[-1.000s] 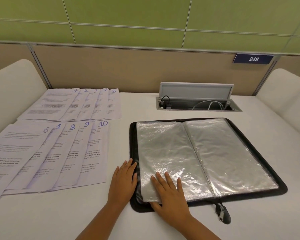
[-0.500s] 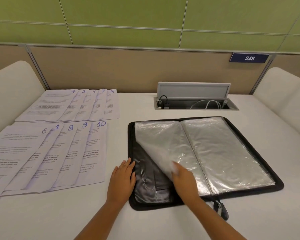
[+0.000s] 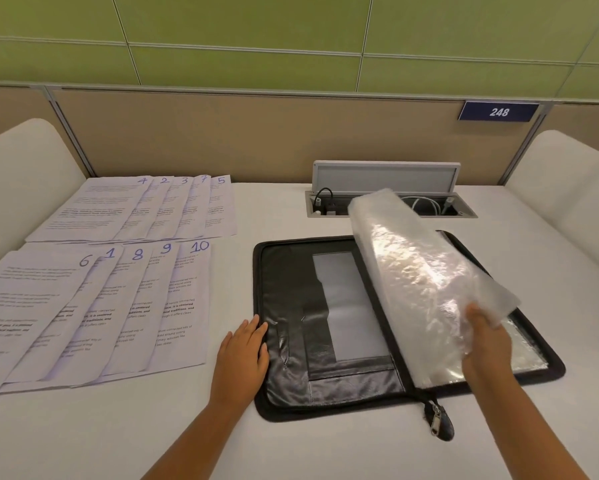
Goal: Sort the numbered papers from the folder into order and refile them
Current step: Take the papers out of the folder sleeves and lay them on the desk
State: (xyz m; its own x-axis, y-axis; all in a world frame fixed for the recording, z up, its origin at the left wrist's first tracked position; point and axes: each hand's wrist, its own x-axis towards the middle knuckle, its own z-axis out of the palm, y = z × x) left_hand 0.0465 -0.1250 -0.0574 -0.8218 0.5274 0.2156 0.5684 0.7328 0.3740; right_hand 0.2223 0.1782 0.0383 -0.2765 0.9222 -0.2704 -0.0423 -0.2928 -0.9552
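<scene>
Right grip: my right hand (image 3: 485,341) holds the stack of clear sleeves (image 3: 426,282) at its near outer corner, fingers tucked under the plastic; the fingertips are hidden behind it, so I cannot tell how tightly they curl.
Left grip: my left hand (image 3: 243,355) lies flat, fingers straight and together, holding nothing; the fingertips rest on the folder's edge at 9 o'clock.
Sleeves: lifted and tilted over toward 3 o'clock, hinged along the spine; glare on the plastic keeps me from counting them or seeing whether any holds a sheet.
Folder: the black zip folder (image 3: 291,386) lies open on the tabletop (image 3: 83,441) just right of centre. Its left inner cover is bare, with pockets and a pale panel; its right half is mostly hidden under the raised sleeves. The zip pull (image 3: 436,419) hangs at 6 o'clock.
Papers: two fanned rows at 9 to 10 o'clock from the folder, well apart from it. Far row (image 3: 135,209) reads 4, 2, 3, 7, 5; near row (image 3: 93,313) reads 6, 1, 8, 9, 10. Each sheet overlaps the next, so most print is covered or too small to read; sheet 6 is cut off at the left frame edge.
Cable box: an open cable box (image 3: 388,199) at 12 o'clock, partly blocked by the sleeves.
</scene>
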